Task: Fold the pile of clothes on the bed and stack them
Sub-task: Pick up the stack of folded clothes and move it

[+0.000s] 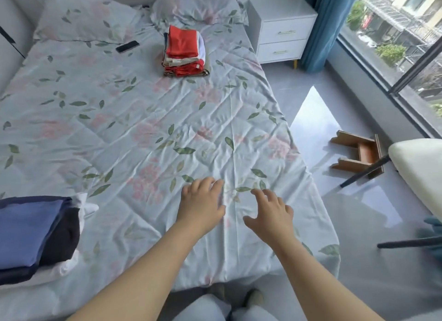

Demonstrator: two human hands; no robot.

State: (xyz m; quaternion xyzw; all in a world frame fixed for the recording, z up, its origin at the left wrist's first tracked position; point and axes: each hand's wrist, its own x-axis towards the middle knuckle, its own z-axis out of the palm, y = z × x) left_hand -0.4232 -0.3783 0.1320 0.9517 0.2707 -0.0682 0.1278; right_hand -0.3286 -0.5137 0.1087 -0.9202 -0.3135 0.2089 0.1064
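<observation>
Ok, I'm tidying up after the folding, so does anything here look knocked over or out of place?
The wooden stool on the floor right of the bed lies tipped on its side, legs pointing sideways. A black phone also lies loose on the sheet near the pillows.

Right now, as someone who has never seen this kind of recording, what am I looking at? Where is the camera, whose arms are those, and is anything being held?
There is no machine here. A person wears one camera on the head, and it looks down over their own arms. The left hand and right hand are open, fingers spread over the flowered bed sheet, holding nothing. Farther up the bed sits a folded stack with red cloth on top, and a dark phone lies to its left. At the near left edge lies a pile of blue and dark clothes.
</observation>
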